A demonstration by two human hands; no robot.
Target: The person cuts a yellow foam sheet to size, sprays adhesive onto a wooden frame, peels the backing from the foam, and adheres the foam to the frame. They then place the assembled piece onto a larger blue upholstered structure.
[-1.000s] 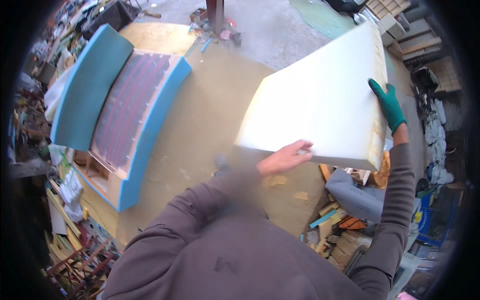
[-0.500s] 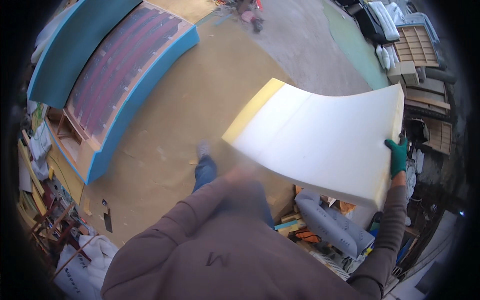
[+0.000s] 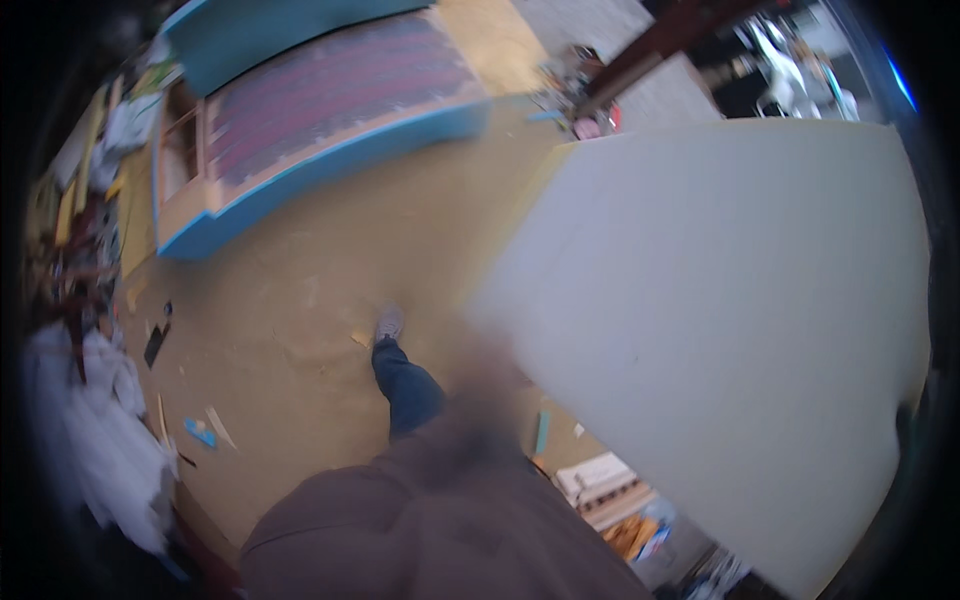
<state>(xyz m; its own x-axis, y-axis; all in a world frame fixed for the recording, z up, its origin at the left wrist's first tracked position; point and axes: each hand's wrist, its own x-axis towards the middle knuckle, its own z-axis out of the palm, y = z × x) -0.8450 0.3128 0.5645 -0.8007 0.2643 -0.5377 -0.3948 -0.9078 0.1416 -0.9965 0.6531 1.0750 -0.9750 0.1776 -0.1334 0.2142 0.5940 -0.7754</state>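
Observation:
A large white foam slab (image 3: 720, 300) with a yellowish layer along its left edge fills the right side, held up off the floor. My left hand (image 3: 490, 350) is a blur at the slab's lower left edge, and its fingers cannot be made out. At the far right edge of the slab, a dark sliver of my gloved right hand (image 3: 905, 428) shows; most of that hand is hidden in the dark rim. Over to the upper left stands a blue sofa frame (image 3: 340, 170) with dark reddish webbing across its seat and bare wood at its near end.
Brown sheeting (image 3: 290, 300) covers the floor, with a small blue tool (image 3: 200, 432) and scraps on it. White bundled fabric (image 3: 95, 430) lies at left. Wood pieces (image 3: 610, 490) and clutter lie below the slab. A dark red post (image 3: 660, 50) crosses the top.
My view has turned to the right, shifting the sofa frame in the picture. The foam slab now looks larger and closer, and my right hand has slipped almost out of sight.

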